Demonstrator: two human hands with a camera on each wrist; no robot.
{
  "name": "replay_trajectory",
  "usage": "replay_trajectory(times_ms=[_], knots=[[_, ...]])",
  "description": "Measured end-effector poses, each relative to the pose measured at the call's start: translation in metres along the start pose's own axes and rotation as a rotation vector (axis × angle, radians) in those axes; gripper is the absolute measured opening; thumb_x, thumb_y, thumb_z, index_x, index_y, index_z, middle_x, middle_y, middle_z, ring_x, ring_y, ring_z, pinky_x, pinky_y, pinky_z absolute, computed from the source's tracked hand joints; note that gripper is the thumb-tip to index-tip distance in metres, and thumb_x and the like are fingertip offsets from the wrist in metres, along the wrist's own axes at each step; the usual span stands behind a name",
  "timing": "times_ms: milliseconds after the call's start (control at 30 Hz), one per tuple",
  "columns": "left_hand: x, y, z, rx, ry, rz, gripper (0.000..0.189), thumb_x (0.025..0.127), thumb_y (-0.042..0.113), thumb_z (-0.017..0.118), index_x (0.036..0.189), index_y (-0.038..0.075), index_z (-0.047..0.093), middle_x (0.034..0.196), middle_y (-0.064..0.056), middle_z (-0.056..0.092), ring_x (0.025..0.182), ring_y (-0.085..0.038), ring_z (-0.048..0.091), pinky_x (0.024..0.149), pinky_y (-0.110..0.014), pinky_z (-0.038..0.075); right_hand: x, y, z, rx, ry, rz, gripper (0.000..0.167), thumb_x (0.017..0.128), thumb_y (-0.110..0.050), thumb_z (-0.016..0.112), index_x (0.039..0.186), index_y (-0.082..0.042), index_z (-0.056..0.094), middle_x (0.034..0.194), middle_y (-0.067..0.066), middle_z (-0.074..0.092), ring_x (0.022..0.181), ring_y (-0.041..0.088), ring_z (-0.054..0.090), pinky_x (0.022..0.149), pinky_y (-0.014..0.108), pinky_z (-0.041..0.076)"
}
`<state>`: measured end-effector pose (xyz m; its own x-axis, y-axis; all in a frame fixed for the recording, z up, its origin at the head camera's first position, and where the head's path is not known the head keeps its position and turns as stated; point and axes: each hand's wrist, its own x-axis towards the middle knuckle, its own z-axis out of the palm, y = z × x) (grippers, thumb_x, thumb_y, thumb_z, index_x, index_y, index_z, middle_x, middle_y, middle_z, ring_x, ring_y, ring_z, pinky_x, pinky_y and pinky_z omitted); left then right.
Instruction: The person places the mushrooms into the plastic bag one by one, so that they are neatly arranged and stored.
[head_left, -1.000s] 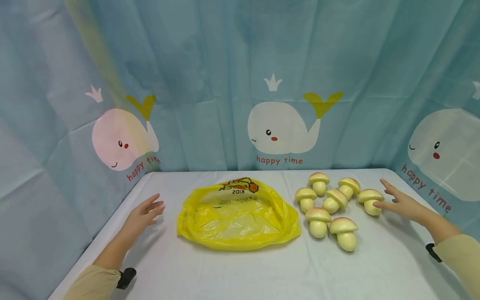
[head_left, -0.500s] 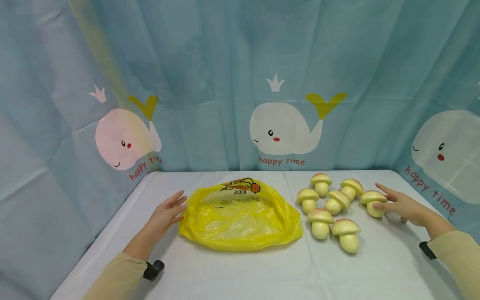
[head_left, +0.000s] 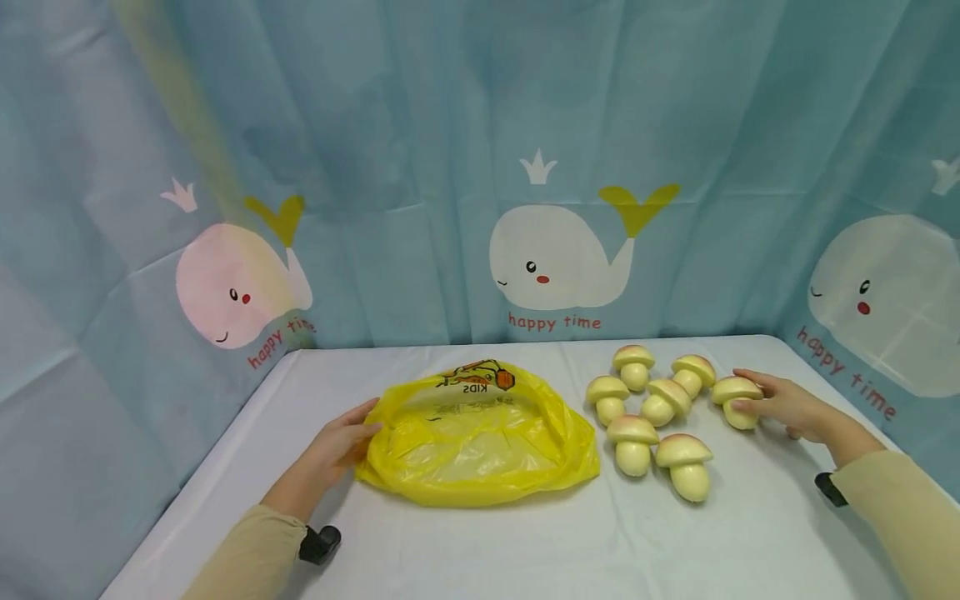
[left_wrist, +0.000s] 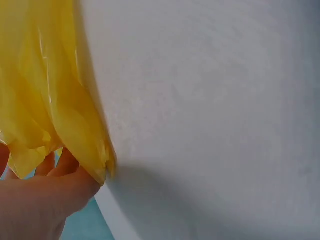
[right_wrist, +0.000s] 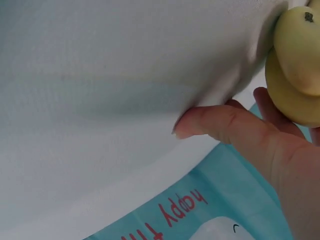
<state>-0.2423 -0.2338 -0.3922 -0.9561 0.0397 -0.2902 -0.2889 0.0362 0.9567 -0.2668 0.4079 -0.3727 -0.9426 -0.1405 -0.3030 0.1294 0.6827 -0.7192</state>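
My left hand (head_left: 339, 442) is at the left rim of a yellow plastic bag (head_left: 480, 492), which lies with its mouth spread. Its thumb is at the rim's near side and its fingers reach behind; in the left wrist view the yellow film (left_wrist: 55, 90) hangs partly over the fingers (left_wrist: 80, 187). At the far right, my right hand (head_left: 798, 410) has thumb and forefinger around a toy mushroom (head_left: 737, 389) standing on the table. In the right wrist view, fingers pass behind the mushroom's cap (right_wrist: 287, 102), and one outer finger (right_wrist: 215, 120) sticks out; the thumb is hidden there.
Several more pale toy mushrooms (head_left: 632, 443) stand or lean close together between the bag and the right hand. A white cloth covers the table (head_left: 480, 558). Behind and at the sides hangs a blue curtain (head_left: 420, 275) with whale prints.
My left hand has moved right, from apart from the bag to its left rim. My right hand has moved slightly left and closed in around the outermost mushroom. Bag and mushrooms keep their places.
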Motion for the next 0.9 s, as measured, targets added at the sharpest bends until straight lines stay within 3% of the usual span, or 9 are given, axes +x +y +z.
replay_trajectory(times_ms=[167, 367, 600, 900], knots=[[-0.001, -0.001, 0.001, -0.118, -0.018, -0.025, 0.058, 0.102, 0.006, 0.044, 0.155, 0.006, 0.021, 0.157, -0.022, 0.019, 0.137, -0.035, 0.026, 0.114, -0.047, 0.022, 0.005, -0.002, 0.002, 0.075, 0.036, 0.051, 0.095, 0.094, -0.040, 0.062, 0.151, 0.003, -0.001, 0.144, 0.046, -0.004, 0.128, 0.067, 0.002, 0.086, 0.084, 0.020], [0.001, 0.000, 0.003, -0.226, 0.017, -0.042, 0.056, 0.103, 0.006, 0.043, 0.155, 0.008, 0.023, 0.158, -0.018, 0.020, 0.137, -0.030, 0.027, 0.114, -0.041, 0.024, 0.000, -0.003, 0.001, 0.161, 0.087, 0.077, 0.091, 0.095, -0.036, 0.060, 0.150, 0.005, -0.001, 0.146, 0.044, -0.003, 0.132, 0.063, 0.001, 0.088, 0.084, 0.016], [0.001, -0.002, 0.003, -0.275, 0.008, -0.039, 0.054, 0.104, 0.007, 0.040, 0.155, 0.007, 0.021, 0.159, -0.016, 0.018, 0.137, -0.027, 0.025, 0.113, -0.038, 0.024, -0.005, -0.007, 0.000, 0.138, 0.105, 0.078, 0.089, 0.097, -0.044, 0.054, 0.149, 0.007, 0.002, 0.145, 0.044, 0.005, 0.131, 0.059, 0.019, 0.078, 0.083, 0.030], [-0.001, -0.001, 0.003, -0.313, 0.020, -0.036, 0.053, 0.104, 0.007, 0.040, 0.155, 0.008, 0.022, 0.159, -0.014, 0.020, 0.137, -0.026, 0.027, 0.114, -0.037, 0.024, -0.017, -0.015, -0.004, 0.144, 0.099, 0.072, 0.089, 0.098, -0.046, 0.050, 0.148, 0.009, 0.000, 0.145, 0.042, 0.013, 0.129, 0.058, 0.027, 0.078, 0.070, 0.043]])
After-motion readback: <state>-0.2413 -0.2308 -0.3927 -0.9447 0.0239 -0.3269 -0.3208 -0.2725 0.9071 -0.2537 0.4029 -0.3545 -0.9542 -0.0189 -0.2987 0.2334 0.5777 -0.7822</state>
